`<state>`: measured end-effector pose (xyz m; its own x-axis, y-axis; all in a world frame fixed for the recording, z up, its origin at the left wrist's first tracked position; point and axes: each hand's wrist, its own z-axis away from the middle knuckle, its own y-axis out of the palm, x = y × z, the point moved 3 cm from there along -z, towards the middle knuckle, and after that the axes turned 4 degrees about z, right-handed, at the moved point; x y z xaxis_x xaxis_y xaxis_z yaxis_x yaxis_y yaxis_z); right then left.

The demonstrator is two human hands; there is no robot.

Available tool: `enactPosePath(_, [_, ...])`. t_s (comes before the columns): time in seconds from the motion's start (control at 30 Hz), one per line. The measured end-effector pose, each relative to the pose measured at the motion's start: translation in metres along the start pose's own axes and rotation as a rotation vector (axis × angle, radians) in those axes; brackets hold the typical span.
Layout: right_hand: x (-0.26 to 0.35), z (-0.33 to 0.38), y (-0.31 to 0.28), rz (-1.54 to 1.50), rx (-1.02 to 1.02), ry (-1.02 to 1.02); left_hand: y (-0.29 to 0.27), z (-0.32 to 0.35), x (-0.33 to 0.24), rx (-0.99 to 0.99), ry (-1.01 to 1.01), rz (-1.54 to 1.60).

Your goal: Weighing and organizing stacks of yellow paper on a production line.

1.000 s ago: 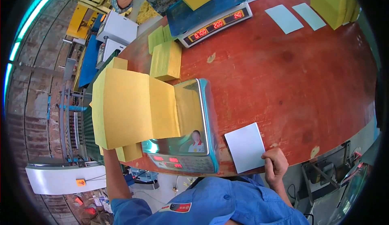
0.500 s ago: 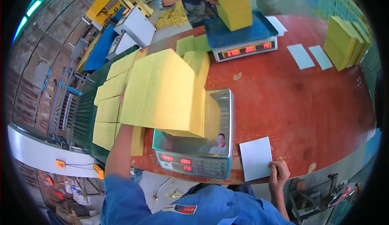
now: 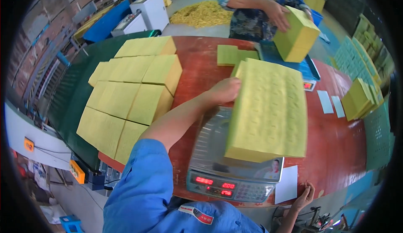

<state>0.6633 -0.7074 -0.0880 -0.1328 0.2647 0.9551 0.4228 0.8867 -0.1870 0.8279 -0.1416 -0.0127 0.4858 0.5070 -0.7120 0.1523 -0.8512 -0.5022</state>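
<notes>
Yellow paper stack (image 3: 268, 111): clasps edge with left hand (image 3: 226, 90), apparently steadying bulk above digital scale (image 3: 215, 164); cannot tell grip of right hand (image 3: 306, 195) near white card (image 3: 286, 185).

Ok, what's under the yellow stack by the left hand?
The near scale: its tray's left part and lit display show. The yellow stack covers much of the tray's right side; contact is unclear.
</notes>
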Motion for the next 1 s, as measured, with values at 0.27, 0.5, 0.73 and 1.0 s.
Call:
enactPosePath(0.27, [-0.011, -0.009, -0.010, 0.347, -0.161, -0.159, -0.104, -0.046, 0.062, -0.223, -0.271, -0.501])
enactPosePath(0.5, [-0.033, -0.005, -0.024, 0.199, -0.104, -0.112, -0.079, -0.069, 0.162, -0.120, -0.276, -0.475])
enactPosePath(0.73, [-0.056, 0.000, -0.054, 0.265, -0.154, -0.052, -0.067, -0.093, 0.185, -0.010, -0.172, -0.638])
enactPosePath(1.0, [-0.076, -0.008, -0.064, 0.250, -0.160, -0.012, -0.071, -0.100, 0.187, 0.023, -0.069, -0.534])
